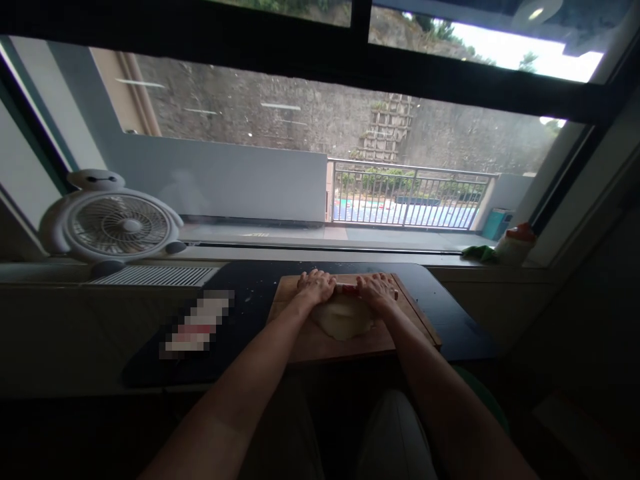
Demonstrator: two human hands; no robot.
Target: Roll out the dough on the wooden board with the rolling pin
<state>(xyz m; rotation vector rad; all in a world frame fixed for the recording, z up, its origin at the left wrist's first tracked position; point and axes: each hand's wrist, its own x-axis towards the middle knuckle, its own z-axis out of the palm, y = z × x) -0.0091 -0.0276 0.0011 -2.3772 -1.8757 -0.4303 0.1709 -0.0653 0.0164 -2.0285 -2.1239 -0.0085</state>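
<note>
My left hand (316,287) lies over the left part of a rolling pin (347,289), its fingers curled across the far side. Over the right part rests my right hand (379,290), fingers bent in the same way. Only the middle of the pin and a bit of its right end show between and beside the hands. A flat, pale sheet of dough (345,321) spreads from under the pin toward me. Beneath it is a wooden cutting board (413,313), placed a little askew. My palms hide most of the pin and the dough's far edge.
The board stands on a dark table (460,333) below a large window. A blurred-out pale item (197,327) lies on the table's left. A white fan (131,225) stands on the left; a container with an orange-red top (517,243) is on the right sill.
</note>
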